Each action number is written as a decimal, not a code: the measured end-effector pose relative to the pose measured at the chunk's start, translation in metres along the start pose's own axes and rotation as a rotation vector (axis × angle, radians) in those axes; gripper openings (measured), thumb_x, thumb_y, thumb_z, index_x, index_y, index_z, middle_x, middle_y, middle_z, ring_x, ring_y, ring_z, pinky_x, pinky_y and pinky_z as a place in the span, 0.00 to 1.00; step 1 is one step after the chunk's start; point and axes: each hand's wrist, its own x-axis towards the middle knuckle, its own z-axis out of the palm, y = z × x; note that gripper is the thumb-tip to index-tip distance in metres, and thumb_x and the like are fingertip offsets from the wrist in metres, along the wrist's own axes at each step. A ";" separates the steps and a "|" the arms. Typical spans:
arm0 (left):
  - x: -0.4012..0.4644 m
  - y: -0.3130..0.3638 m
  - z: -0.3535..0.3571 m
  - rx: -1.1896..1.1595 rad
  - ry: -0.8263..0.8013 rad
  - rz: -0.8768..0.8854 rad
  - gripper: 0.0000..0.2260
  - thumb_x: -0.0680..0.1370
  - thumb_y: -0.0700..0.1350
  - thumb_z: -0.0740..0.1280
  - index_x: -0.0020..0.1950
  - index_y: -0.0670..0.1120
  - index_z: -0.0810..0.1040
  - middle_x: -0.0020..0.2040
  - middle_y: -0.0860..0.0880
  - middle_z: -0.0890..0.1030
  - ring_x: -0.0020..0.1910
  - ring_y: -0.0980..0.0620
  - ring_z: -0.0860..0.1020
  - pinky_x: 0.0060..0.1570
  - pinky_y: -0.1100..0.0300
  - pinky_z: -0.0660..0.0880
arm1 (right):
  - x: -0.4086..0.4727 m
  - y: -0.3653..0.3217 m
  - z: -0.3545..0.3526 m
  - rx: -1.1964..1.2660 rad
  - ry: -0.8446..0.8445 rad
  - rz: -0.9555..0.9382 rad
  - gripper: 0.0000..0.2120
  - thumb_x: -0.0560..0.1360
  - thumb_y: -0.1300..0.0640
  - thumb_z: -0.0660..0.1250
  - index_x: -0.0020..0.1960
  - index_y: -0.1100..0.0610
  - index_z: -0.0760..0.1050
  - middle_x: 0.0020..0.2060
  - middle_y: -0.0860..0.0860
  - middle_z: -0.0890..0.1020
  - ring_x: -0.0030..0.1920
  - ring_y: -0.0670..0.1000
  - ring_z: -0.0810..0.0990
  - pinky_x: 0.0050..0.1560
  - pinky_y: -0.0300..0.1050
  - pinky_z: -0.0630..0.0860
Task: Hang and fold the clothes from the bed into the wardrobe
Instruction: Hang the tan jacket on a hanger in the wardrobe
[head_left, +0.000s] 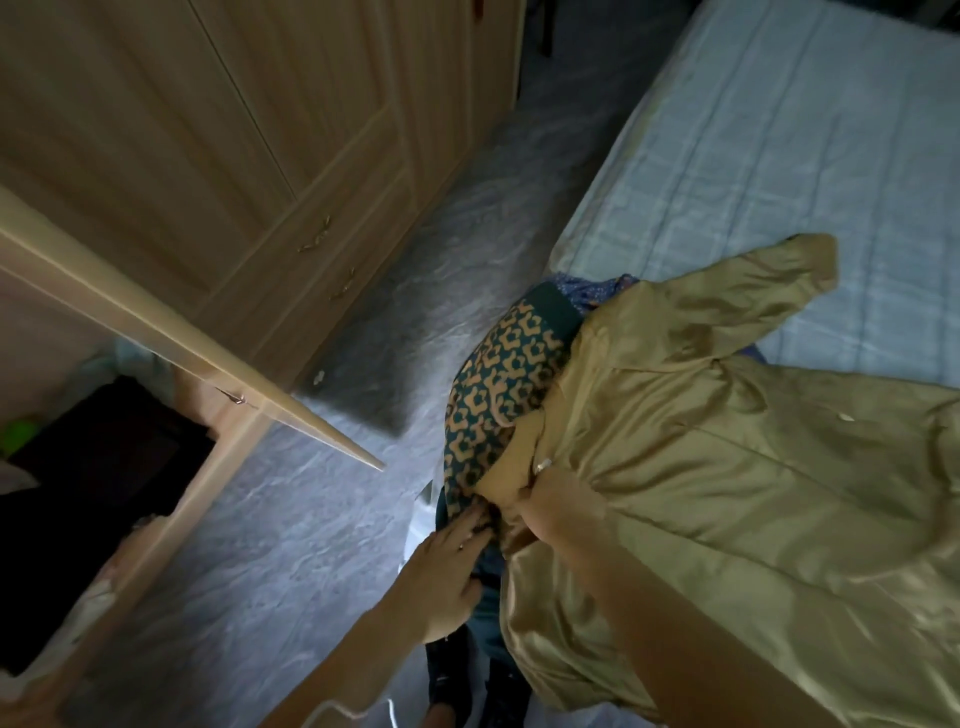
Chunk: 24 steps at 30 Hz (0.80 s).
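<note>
Her right hand (540, 512) pinched the gold jacket (727, 467) at the bed's (779, 130) edge; left hand (449, 566) lay flat on the patterned garment (498, 395). Best lift by the collar, keeping layers separate.

three garments (727, 441), two hands (447, 566)

Checked bed (753, 171) under gold jacket (727, 467), patterned garment (498, 395)

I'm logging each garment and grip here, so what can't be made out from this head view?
- Blue patterned cloth: mostly buried under the shiny gold satin jacket.
- Right hand: fingers sunk in folds; grip unclear.
- Dark items in the open wardrobe: too dim.
- Jacket's right side: cut off by the frame edge.
</note>
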 end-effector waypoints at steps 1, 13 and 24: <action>-0.003 0.002 -0.008 -0.014 0.004 -0.029 0.29 0.80 0.49 0.57 0.80 0.51 0.52 0.80 0.53 0.42 0.77 0.48 0.55 0.71 0.57 0.60 | -0.009 0.008 -0.005 -0.001 0.039 0.019 0.17 0.78 0.46 0.57 0.60 0.53 0.75 0.60 0.52 0.76 0.62 0.55 0.75 0.58 0.50 0.73; 0.046 0.141 -0.140 0.129 0.253 0.211 0.29 0.80 0.44 0.60 0.79 0.47 0.52 0.79 0.47 0.50 0.76 0.45 0.55 0.73 0.51 0.59 | -0.130 0.140 -0.108 0.057 0.212 -0.007 0.13 0.79 0.60 0.55 0.60 0.51 0.72 0.55 0.50 0.80 0.52 0.49 0.81 0.51 0.46 0.79; 0.079 0.327 -0.181 0.570 0.325 0.790 0.10 0.78 0.50 0.62 0.60 0.54 0.70 0.59 0.50 0.78 0.58 0.47 0.76 0.54 0.52 0.71 | -0.251 0.255 -0.211 -0.095 0.443 -0.008 0.14 0.77 0.61 0.56 0.60 0.49 0.69 0.53 0.50 0.80 0.54 0.55 0.80 0.40 0.47 0.71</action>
